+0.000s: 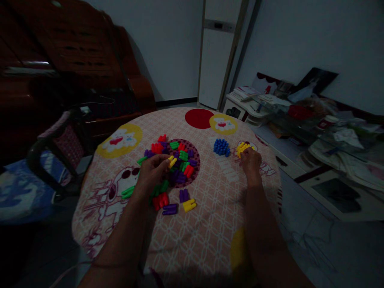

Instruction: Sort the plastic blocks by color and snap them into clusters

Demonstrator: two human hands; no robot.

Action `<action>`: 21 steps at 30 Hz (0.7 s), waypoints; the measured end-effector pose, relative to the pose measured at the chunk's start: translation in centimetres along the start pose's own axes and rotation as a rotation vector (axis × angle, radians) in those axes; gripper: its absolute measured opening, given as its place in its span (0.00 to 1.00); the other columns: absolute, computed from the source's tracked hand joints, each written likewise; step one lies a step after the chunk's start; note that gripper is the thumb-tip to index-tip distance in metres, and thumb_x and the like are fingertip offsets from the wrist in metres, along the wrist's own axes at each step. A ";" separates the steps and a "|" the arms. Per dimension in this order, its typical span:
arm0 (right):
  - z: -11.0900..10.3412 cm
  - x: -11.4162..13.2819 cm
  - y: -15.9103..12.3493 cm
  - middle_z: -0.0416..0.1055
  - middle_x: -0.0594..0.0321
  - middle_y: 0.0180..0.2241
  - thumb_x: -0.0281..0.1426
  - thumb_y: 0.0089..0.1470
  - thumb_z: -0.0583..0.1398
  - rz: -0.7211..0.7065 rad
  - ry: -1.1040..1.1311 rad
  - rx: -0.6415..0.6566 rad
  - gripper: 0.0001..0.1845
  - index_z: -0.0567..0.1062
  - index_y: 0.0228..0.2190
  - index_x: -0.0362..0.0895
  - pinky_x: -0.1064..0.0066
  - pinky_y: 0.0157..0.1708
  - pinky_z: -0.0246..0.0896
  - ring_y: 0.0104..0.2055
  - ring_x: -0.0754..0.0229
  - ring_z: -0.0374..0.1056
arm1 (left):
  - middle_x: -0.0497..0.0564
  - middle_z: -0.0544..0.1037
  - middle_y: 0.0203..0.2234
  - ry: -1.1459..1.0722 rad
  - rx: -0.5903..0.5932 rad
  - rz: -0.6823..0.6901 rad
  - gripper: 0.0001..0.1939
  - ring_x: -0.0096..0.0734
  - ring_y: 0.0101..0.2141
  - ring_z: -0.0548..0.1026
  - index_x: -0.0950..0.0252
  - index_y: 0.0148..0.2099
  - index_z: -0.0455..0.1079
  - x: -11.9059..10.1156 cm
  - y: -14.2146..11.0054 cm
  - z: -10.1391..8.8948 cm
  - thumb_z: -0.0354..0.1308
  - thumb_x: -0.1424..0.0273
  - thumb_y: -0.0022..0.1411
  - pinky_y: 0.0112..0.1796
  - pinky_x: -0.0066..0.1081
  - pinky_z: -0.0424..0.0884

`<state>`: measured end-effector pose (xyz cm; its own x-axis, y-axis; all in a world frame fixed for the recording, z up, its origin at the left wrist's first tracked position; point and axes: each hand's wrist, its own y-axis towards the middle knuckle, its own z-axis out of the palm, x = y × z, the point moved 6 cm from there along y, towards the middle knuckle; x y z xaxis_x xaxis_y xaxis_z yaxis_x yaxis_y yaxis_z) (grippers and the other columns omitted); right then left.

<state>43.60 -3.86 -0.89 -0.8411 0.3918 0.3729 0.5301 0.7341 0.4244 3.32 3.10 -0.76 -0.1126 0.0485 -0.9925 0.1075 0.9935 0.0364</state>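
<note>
My left hand (152,170) pinches a yellow plastic building block (172,161) with short prongs, just above a loose heap of red, green and purple blocks (178,176). On the right, my right hand (251,160) is closed at a cluster of yellow blocks (243,148); its fingertips are partly hidden, and they seem to grip a block there. Beside that cluster, to its left, sits a cluster of blue blocks (221,147). Nearer to me lie a loose yellow block (189,205), purple blocks (170,209) and red blocks (161,201).
The round table wears a patterned cloth (207,236). A chair (63,148) stands at the left, and a carved wooden bench (78,52) is behind it. A low cabinet (300,160) piled with papers and bags runs along the right. A tall white unit (219,56) stands at the back.
</note>
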 end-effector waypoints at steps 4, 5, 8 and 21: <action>-0.5 0.4 -0.2 0.78 0.48 0.36 0.31 0.56 0.59 0.040 -0.044 -0.018 0.11 0.79 0.38 0.39 0.66 0.38 0.59 0.36 0.53 0.72 | 0.47 0.76 0.21 -0.010 0.044 -0.031 0.23 0.26 0.18 0.69 0.68 0.44 0.78 -0.1 -0.4 0.4 0.67 0.56 0.51 0.18 0.24 0.61; -0.9 0.8 -0.4 0.78 0.49 0.36 0.32 0.56 0.60 0.048 -0.025 -0.035 0.11 0.78 0.39 0.40 0.66 0.38 0.60 0.37 0.53 0.72 | 0.47 0.76 0.21 -0.011 0.056 -0.027 0.23 0.26 0.18 0.69 0.68 0.44 0.77 -0.3 -0.6 0.7 0.67 0.56 0.51 0.18 0.24 0.60; -2.2 3.4 -1.3 0.78 0.53 0.33 0.36 0.57 0.60 0.032 0.177 -0.082 0.12 0.78 0.37 0.41 0.66 0.39 0.62 0.36 0.53 0.72 | 0.48 0.77 0.23 0.001 0.105 0.018 0.22 0.26 0.20 0.70 0.68 0.43 0.78 -1.0 -1.0 1.7 0.68 0.56 0.53 0.21 0.25 0.64; 1.6 16.4 -9.2 0.76 0.65 0.26 0.39 0.51 0.66 -0.176 1.160 0.838 0.15 0.81 0.36 0.42 0.77 0.22 0.62 0.23 0.66 0.69 | 0.54 0.83 0.33 -0.145 0.394 0.042 0.23 0.33 0.31 0.80 0.67 0.44 0.75 -0.7 -2.6 6.3 0.70 0.56 0.54 0.32 0.29 0.75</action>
<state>24.77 -3.36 -0.02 -0.1114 -0.1010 0.9886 -0.1307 0.9877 0.0861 9.35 -0.15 -0.85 0.0376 0.0454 -0.9983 0.4813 0.8746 0.0579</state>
